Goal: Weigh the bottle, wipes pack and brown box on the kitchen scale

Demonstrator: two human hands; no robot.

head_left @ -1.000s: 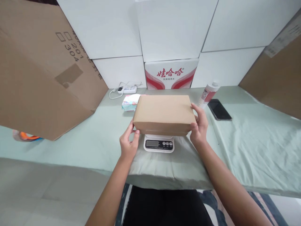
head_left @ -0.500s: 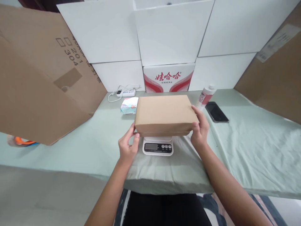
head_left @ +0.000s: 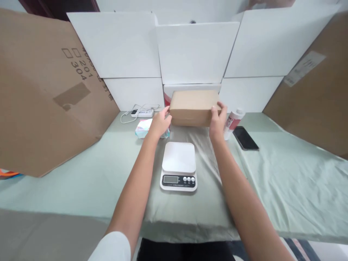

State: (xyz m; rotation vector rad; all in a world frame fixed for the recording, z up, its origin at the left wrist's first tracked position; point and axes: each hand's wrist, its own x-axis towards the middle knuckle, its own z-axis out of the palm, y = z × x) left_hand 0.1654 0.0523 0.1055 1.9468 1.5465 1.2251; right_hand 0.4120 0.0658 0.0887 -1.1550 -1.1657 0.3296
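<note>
Between my two hands is a plain brown cardboard box (head_left: 191, 116), held level at the back of the table, in front of a white carton. My left hand (head_left: 161, 122) grips its left end, and my right hand (head_left: 218, 119) is wrapped around its right end with the thumb on the front face. Whether the box's underside touches the cloth cannot be made out. Nearer to me stands a white kitchen scale (head_left: 178, 157), its platform bare and its display blank. A pack of tissues (head_left: 143, 127) lies beside my left hand, partly hidden by it.
Right of my right hand stands a white and red bottle (head_left: 234, 121), with a black phone (head_left: 245, 138) beside it. A white power strip (head_left: 143, 112) with a cable lies at the back left. Large cardboard panels (head_left: 51, 98) and white boards (head_left: 198, 52) enclose the table.
Both hands have carried the cardboard box away from me, off from above the scale to the back of the table. The scale's platform has come into view. The camera view has tilted up slightly.
</note>
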